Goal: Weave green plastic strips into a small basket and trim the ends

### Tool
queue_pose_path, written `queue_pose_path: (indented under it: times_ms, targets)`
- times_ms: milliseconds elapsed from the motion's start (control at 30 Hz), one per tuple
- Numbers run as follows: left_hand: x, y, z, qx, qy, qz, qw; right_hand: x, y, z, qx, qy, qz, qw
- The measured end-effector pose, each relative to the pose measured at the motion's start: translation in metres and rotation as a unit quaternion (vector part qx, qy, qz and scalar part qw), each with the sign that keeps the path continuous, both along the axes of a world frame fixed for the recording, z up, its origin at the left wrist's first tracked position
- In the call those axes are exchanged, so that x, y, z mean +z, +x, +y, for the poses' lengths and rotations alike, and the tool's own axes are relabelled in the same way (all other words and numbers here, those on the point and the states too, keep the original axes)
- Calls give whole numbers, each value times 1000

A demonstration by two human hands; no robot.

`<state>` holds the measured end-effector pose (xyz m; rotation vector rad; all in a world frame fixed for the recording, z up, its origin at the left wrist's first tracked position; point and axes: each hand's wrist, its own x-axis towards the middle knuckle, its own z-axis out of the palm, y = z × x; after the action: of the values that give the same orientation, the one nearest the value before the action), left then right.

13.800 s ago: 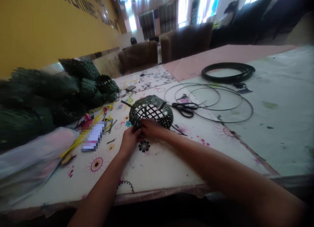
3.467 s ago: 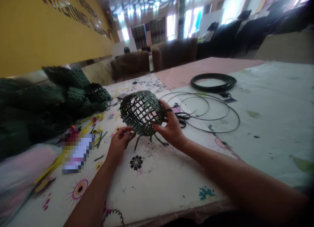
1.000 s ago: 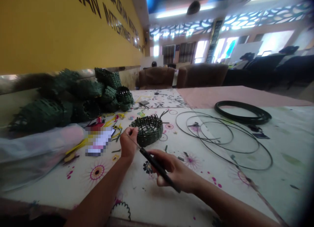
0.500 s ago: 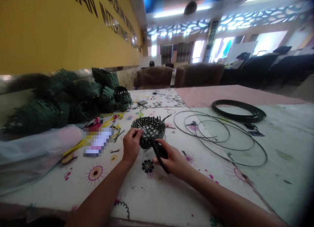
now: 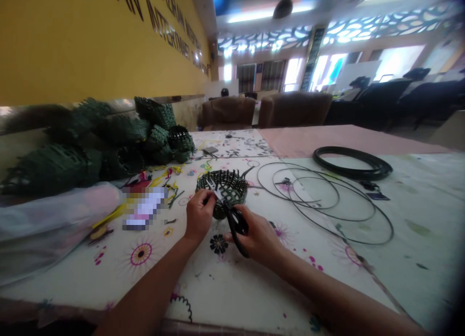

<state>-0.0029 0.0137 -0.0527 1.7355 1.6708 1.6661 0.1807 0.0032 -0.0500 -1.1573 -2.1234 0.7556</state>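
Supporting the whole arrangement, the table (image 5: 261,302) bears a basket (image 5: 240,188) of woven dark green strips, the reference for all positions here. Left of the basket and beyond it sits a pile of woven pieces (image 5: 123,128), presumably set aside to leave working room. Right of the basket lie thin loops of strand (image 5: 305,200), spread loosely, perhaps from their own springiness; farther right of the basket rests a thicker, tighter coil (image 5: 358,173). The basket stands opening upward, exposing its inner lattice and rim. At its near-left rim the left hand (image 5: 200,212) is pinched closed, gripping the rim or a strip end (which, cannot be told), apparently to steady it. At the basket's near side the right hand (image 5: 259,232) grasps scissors (image 5: 232,219) by the black handles, blades angled over the opening, seemingly so the tips come beside the left hand. Short green strips (image 5: 176,199) lie left of the basket.
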Motion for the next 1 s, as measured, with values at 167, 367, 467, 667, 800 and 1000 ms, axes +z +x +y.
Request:
queue_pose_path:
  times_ms: [167, 367, 467, 667, 800, 1000]
  targets:
    - [0, 1, 0, -4, -5, -17, 1000, 0, 1, 2, 21, -69, 77, 994]
    - [1, 4, -2, -26, -13, -24, 999, 0, 3, 3, 5, -8, 38, 999]
    - [0, 5, -3, -37, -14, -24, 999, -1, 4, 2, -20, 68, -24, 997]
    - [2, 8, -5, -48, -16, -32, 998, -5, 8, 8, -1, 146, -35, 989]
    - [4, 8, -6, -57, -10, -26, 998, -8, 10, 14, 18, 127, 15, 992]
    - [1, 6, -4, -63, -13, -20, 998, -8, 9, 15, 31, 102, 54, 993]
